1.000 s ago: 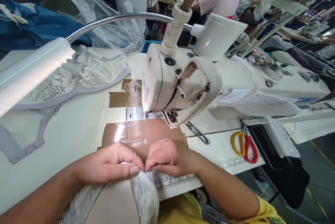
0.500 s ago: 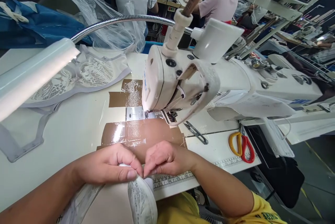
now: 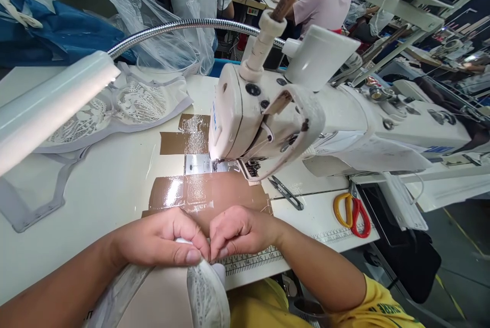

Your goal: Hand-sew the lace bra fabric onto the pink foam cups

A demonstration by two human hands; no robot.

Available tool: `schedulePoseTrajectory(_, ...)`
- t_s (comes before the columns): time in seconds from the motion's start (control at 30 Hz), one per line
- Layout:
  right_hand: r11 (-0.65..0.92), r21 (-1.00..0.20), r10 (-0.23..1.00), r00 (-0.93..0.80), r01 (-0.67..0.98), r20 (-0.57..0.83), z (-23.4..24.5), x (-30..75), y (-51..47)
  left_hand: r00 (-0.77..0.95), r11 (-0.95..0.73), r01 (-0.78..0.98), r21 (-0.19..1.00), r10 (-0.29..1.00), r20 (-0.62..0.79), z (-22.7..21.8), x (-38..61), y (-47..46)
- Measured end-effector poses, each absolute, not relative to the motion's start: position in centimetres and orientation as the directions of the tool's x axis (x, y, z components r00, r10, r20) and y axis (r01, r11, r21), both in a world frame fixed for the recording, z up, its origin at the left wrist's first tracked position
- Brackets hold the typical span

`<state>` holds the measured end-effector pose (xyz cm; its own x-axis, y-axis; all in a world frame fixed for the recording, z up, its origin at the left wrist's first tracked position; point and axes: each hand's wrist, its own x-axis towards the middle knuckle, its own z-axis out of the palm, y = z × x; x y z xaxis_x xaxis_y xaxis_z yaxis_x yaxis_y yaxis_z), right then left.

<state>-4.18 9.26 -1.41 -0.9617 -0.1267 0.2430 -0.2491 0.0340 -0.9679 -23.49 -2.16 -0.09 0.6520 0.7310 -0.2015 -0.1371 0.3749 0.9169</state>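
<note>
My left hand (image 3: pixel 168 241) is closed on a white lace bra (image 3: pixel 209 292), its thumb lying along the top edge. A smooth beige cup lining (image 3: pixel 156 300) of the bra hangs below the table's front edge, towards my lap. My right hand (image 3: pixel 237 233) is closed in a pinch, its fingertips meeting the left ones at the bra's edge. Whatever lies between the right fingertips is too small and hidden to tell. Both hands are just in front of the brown-taped patch (image 3: pixel 214 192) before the sewing machine (image 3: pixel 237 118), apart from its needle area.
Another lace bra (image 3: pixel 141 100) with grey edging lies at the left, partly behind a white lamp (image 3: pixel 57 108). Thread snips (image 3: pixel 285 192) and red-and-yellow scissors (image 3: pixel 352 213) lie to the right. A ruler strip (image 3: pixel 256 261) runs along the front edge. Two people sit beyond the machine.
My right wrist and forearm have shifted slightly left, with the fingertips still meeting the left hand's. The left hand keeps its hold on the bra. The whole view has moved a little.
</note>
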Motion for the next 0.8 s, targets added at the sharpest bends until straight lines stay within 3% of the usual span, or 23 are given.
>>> schedulePoseTrajectory(0.37,-0.034,-0.961,-0.131,-0.952,-0.275,0.277,-1.58,-4.41,8.67,0.648,0.252,-0.106,0.962,0.751,-0.125,-0.04,-23.40,-2.24)
schedulePoseTrajectory(0.8,-0.067,-0.968,-0.111,-0.962,-0.241,0.248,-1.43,-4.06,8.76,0.642,0.306,-0.164,0.938,0.755,-0.134,-0.13,-23.64,-2.27)
